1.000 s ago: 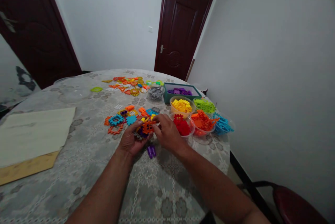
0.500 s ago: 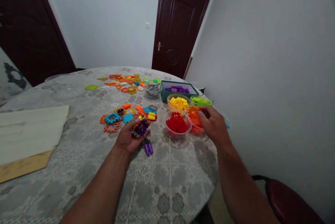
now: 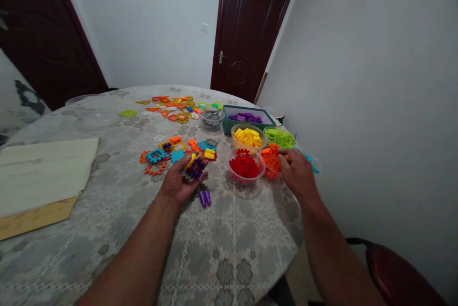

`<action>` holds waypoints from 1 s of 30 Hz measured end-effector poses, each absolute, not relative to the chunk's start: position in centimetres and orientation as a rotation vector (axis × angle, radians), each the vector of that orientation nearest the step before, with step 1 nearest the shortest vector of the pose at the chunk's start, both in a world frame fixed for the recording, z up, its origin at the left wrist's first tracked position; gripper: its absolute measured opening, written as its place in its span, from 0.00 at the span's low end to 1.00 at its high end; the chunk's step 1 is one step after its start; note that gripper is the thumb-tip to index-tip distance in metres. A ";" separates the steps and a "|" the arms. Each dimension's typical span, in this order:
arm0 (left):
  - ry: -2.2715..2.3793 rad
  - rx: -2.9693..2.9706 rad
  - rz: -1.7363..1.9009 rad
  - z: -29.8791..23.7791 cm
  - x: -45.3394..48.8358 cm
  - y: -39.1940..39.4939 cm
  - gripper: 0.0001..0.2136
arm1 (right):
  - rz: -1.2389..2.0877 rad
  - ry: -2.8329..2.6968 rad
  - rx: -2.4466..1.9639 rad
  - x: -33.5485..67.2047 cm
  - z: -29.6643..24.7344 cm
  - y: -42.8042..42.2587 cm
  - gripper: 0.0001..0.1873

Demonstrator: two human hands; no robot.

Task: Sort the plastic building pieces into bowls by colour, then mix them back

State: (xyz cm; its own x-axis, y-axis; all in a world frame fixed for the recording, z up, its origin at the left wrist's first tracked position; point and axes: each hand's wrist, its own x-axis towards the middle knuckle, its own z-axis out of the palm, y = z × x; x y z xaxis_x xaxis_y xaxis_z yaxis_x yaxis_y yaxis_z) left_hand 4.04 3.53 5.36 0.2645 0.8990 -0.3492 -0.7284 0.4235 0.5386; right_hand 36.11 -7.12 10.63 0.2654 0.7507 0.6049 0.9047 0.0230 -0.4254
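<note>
My left hand point(image 3: 181, 182) is closed around a small cluster of plastic building pieces point(image 3: 195, 168), purple and yellow with some grey below. Under it, purple peg-shaped pieces point(image 3: 205, 198) lie on the tablecloth. My right hand point(image 3: 297, 170) is at the right side of a clear bowl of orange building pieces point(image 3: 271, 160), thumb and fingers drawn together. Its fingertips touch or nearly touch the orange pieces; whether one is gripped is hidden. Just left of that bowl stands a clear bowl of red pieces point(image 3: 244, 165).
Bowls of yellow point(image 3: 247, 137), green point(image 3: 279, 137), blue point(image 3: 310, 160) and grey pieces point(image 3: 212, 116) stand around a teal box point(image 3: 229, 126) holding purple pieces. Loose colored pieces point(image 3: 156, 155) lie left of the bowls. Paper sheets point(image 3: 46, 172) cover the table's left side.
The orange square piece that stood upright at my right fingertips no longer shows there; that hand has shifted slightly right. My left hand keeps its pieces. The whole view has shifted slightly.
</note>
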 end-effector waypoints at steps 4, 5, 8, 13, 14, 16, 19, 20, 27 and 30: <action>0.666 0.264 1.110 5.5 4.1 3.3 0.09 | -0.162 -1.664 -1.570 31.7 11.7 -7.1 0.11; 0.661 0.259 1.106 5.5 4.1 3.3 0.08 | -0.113 -1.730 -1.517 30.4 11.8 -7.0 0.10; 0.630 0.254 1.097 5.5 4.1 3.3 0.09 | 0.024 -1.940 -1.385 26.2 12.0 -6.2 0.13; 0.536 0.244 1.094 4.8 4.2 3.7 0.06 | 0.150 -2.189 -1.407 20.3 11.0 -3.4 0.24; 0.534 0.236 1.098 4.7 4.2 3.7 0.05 | 0.154 -2.236 -1.451 19.5 10.8 -2.8 0.24; 0.554 0.223 1.104 4.6 4.3 3.8 0.04 | 0.147 -2.315 -1.546 18.4 10.5 -1.8 0.22; 0.575 0.250 1.071 4.7 4.3 3.7 0.06 | 0.115 -2.341 -1.687 17.9 10.4 -0.9 0.20; 0.574 0.270 1.051 4.7 4.2 3.6 0.07 | 0.104 -2.344 -1.719 18.0 10.5 -0.8 0.19; 0.575 0.336 1.009 4.6 4.2 3.5 0.11 | 0.054 -2.471 -1.579 19.8 11.9 -0.6 0.14; 0.601 0.314 1.024 4.5 4.1 3.6 0.13 | 0.137 -2.339 -1.448 21.5 13.4 0.1 0.06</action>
